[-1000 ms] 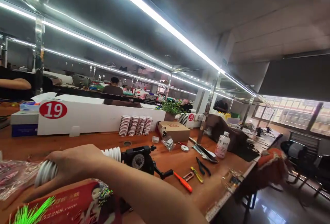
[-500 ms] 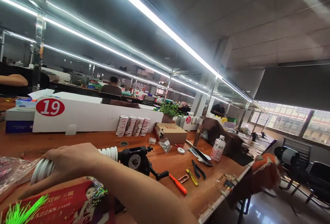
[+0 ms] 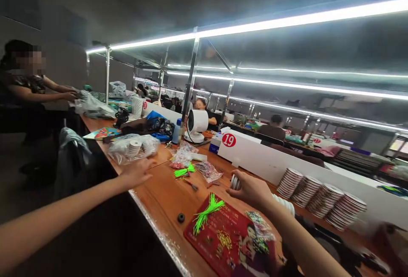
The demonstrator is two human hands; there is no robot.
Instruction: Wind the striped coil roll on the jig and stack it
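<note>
My left hand (image 3: 140, 173) reaches out over the table's front edge, fingers apart and holding nothing. Just beyond it lies a clear plastic bag (image 3: 116, 149) with white spools (image 3: 135, 146) inside. My right hand (image 3: 251, 187) is wrapped round a row of white spools (image 3: 235, 182), which shows at both sides of the hand. At the row's right end stands a dark hand-cranked winder (image 3: 321, 236), partly behind my forearm. Below the right hand, a red printed mat (image 3: 204, 243) carries a bundle of bright green strands (image 3: 208, 213) and small yellow pieces (image 3: 225, 239).
A second green bundle (image 3: 185, 171) and small clear bags (image 3: 208, 171) lie mid-table. Stacked spools (image 3: 323, 200) stand along the white divider (image 3: 255, 151). A white fan (image 3: 197, 124) stands by a metal post. A small black ring (image 3: 181, 218) lies near the edge. A co-worker (image 3: 28, 86) sits far left.
The view has swung left, bringing the bagged spools and the co-worker at far left into sight. My left hand has come into view. My right hand stays on the spools.
</note>
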